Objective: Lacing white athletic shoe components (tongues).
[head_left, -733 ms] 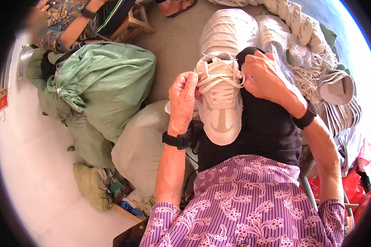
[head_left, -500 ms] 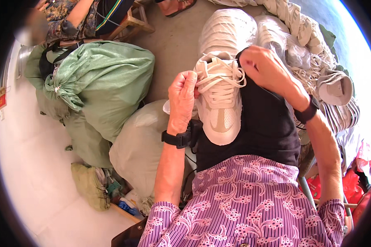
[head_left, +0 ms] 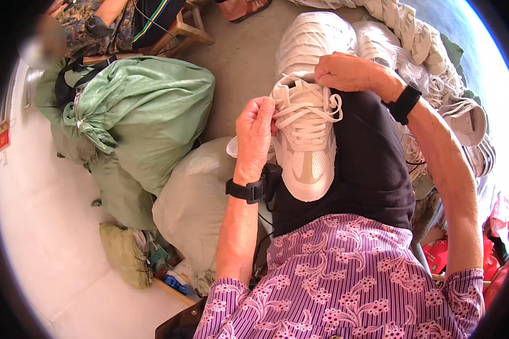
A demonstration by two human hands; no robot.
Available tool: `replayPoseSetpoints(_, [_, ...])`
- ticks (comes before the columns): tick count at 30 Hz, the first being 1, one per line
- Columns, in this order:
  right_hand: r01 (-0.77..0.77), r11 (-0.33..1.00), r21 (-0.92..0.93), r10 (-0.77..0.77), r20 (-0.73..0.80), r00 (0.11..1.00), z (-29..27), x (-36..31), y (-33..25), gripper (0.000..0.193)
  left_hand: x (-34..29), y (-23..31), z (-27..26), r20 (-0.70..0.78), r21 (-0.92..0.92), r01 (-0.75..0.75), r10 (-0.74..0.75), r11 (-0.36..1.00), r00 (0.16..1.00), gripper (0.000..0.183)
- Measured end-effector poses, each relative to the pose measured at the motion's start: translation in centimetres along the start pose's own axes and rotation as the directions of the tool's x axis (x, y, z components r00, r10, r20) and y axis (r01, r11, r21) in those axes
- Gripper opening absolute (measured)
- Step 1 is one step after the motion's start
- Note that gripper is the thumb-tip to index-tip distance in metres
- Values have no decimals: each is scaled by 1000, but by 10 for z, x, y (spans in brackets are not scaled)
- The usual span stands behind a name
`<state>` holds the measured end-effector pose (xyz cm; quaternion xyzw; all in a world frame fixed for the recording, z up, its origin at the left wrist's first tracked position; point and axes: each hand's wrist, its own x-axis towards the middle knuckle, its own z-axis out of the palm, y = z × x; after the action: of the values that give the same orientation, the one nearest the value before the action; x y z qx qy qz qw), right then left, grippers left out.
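Observation:
A cream and beige sneaker [head_left: 307, 144] rests on my black-trousered lap, toe toward me, with its white laces [head_left: 300, 107] crossed loosely over the tongue. Thumb and fingers of my left hand [head_left: 254, 133] are closed on the sneaker's left side, beside the lace rows. Bent at the wrist, my right hand [head_left: 348, 72] is closed at the upper right of the shoe opening. Its fingertips point down and in; what they hold, if anything, is hidden. A loop of lace hangs on the right side of the shoe.
Beyond the sneaker lie plastic-wrapped bundles of shoes [head_left: 314, 39]. More pale shoes [head_left: 464, 118] are heaped on the right, with red bags [head_left: 438, 254] below. Green sacks [head_left: 152, 113] and a whitish sack [head_left: 192, 198] stand on my left. Another person sits by a wooden stool [head_left: 186, 34].
My right hand has swung left and up to the shoe opening, its forearm now angled across. My left hand keeps its hold on the sneaker; the view has shifted slightly.

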<state>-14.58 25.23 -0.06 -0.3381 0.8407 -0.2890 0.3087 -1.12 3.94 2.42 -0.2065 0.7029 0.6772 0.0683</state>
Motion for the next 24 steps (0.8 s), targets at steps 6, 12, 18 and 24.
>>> replayPoseSetpoints(6, [-65, 970, -234, 28, -158, 987, 8, 7, 2, 12, -1, 2, 1, 8, 7, 13, -13, 1000, 1000, 31])
replayPoseSetpoints(12, [-144, 910, -390, -70, -484, 872, 15, 21, 13, 9, 1, 1, 3, 42, 22, 4, -5, 1000, 999, 32])
replayPoseSetpoints(18, [12, 978, -207, -122, -530, 839, 11, 1, 14, 8, -1, 0, 2, 27, 0, -4, 4, 1000, 1000, 30])
replayPoseSetpoints(24, [274, 955, 113, -220, -348, 911, 14, -54, -12, 11, 0, 2, 2, 18, 40, -11, 11, 999, 1000, 28])
